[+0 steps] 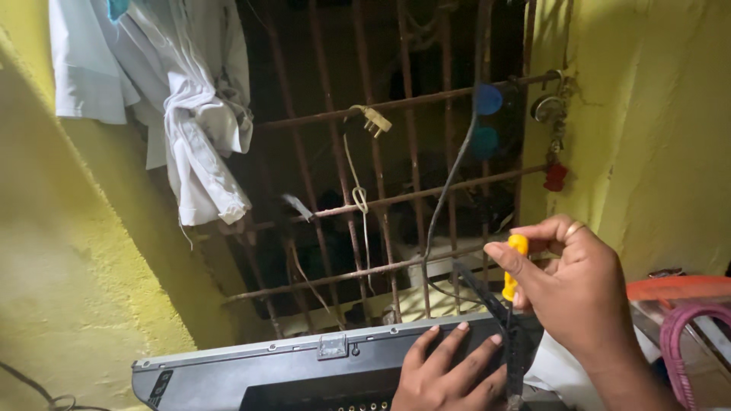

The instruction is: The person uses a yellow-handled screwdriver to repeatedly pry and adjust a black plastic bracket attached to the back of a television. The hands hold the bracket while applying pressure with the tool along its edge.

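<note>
Lower left of the frame: a small dark label (161, 387) with pale marks at the corner of a grey device casing (289, 365), rectangular, too blurred to make out. Centre of the casing's upper edge: a small square metal latch plate (333, 347).

Lower centre: left hand (449, 369) palm-down on the casing, fingers spread apart and flat against the top edge, fingertips pointing toward the upper part of the frame. Lower right: right hand (575, 285) raised just above the casing, wrist bent, thumb and fingers closed together around a yellow-handled screwdriver (515, 266); gold ring (573, 227) on one finger. Yellow handle upright, rounded top showing above the thumb, lower end hidden behind the fingers; tip not visible. Black strap or cable (487, 304) running down beside the handle, in front of the casing.

Behind, centre of the frame: rusty window grille (396, 198) with a pale plug (375, 121) and cord (358, 190) hanging on it, a dark cable (449, 183), and a padlock (547, 109) at upper right. Upper left: white cloth (183, 99) draped against the yellow wall (76, 266). Far lower right: pink coiled wire (678, 335) under an orange rim (674, 288).
</note>
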